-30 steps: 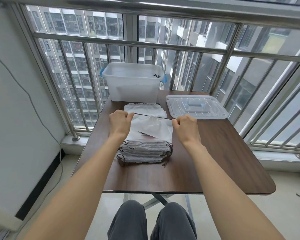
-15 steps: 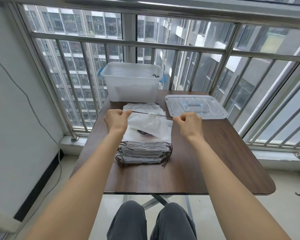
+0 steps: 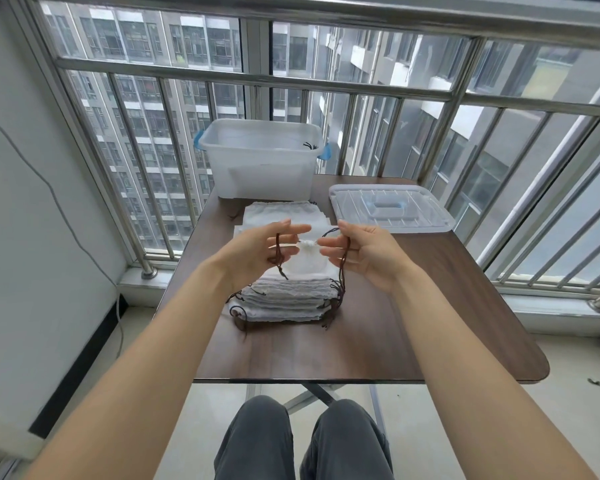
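A brown tabletop (image 3: 430,323) carries a clear bin (image 3: 260,161), its lid (image 3: 388,209) and a pile of white bags (image 3: 284,299). Above the pile, the left hand (image 3: 257,254) and right hand (image 3: 364,254) pinch one little bag (image 3: 305,262) by its bunched top with their fingers (image 3: 291,232). Brown strings (image 3: 343,271) hang down.

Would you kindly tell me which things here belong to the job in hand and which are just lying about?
In hand: left hand, right hand, the white bag held between them, its brown cords, the near stack of bags below.
Lying about: far stack, plastic box, lid.
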A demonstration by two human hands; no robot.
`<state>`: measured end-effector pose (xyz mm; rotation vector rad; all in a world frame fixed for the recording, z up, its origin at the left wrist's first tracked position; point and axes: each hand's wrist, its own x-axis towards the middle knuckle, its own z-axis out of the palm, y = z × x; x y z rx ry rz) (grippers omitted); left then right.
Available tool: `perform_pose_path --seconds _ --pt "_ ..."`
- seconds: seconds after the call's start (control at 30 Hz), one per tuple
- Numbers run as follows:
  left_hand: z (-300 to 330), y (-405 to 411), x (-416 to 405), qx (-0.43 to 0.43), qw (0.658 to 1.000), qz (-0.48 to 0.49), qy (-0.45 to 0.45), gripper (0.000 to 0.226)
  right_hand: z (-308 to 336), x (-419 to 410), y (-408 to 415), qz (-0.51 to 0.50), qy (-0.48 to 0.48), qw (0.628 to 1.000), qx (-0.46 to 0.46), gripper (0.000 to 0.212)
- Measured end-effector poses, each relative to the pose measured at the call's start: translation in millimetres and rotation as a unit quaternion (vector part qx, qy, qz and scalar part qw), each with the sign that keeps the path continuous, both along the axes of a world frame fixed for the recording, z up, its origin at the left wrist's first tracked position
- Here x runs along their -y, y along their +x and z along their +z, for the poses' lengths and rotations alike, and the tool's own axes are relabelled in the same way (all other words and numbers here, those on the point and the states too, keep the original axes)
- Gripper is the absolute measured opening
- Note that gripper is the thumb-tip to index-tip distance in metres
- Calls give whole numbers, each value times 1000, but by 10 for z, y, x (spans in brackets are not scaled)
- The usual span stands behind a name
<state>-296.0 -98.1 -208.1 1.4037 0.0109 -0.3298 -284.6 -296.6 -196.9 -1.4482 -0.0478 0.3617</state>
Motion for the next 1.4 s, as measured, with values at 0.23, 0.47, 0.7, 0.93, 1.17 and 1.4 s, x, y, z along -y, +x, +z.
perform_pose_path --seconds 0.23,0.47,0.7,0.93,1.17,1.4 --pt "-37 -83 235 69 996 54 -29 22 -24 -112 -90 29 138 989 -45 22" --pt "16 -153 476 71 988 126 -51 16 -36 -281 -201 68 177 980 -65 22" --pt "35 -156 470 82 988 128 15 21 -38 -277 -221 96 89 991 -19 22" --pt "14 -213 397 95 983 112 106 35 -75 -151 -94 -3 -405 851 334 20" --pt "36 -237 333 103 981 91 134 21 -150 -124 37 68 -436 802 402 16" --pt "76 -175 320 110 980 41 162 23 -251 -191 111 92 -424 803 409 11"
